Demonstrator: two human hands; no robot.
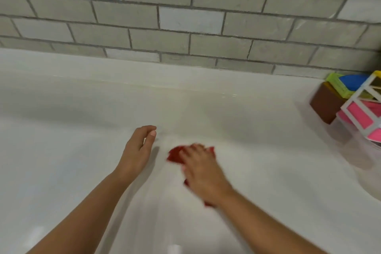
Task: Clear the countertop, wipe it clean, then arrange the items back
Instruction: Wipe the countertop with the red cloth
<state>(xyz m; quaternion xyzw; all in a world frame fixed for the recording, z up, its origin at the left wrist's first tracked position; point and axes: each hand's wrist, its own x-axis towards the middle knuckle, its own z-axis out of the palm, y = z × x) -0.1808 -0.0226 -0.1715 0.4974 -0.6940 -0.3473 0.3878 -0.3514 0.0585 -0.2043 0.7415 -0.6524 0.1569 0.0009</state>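
L hand (137, 151): bare; thumbnail short, plain, pale.
R hand (201, 171): bare; motion-blurred, nails unreadable.
L forearm (82, 208): bare to frame edge.
R forearm (268, 227): bare to frame edge.

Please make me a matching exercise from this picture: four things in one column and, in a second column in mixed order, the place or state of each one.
Things:
1. cloth
2. brown block
3. left hand
4. tiles

Places or states:
A. on the counter, at the far right
B. under the right hand
C. upright behind the counter
D. holds nothing

Pairs: 1-B; 2-A; 3-D; 4-C
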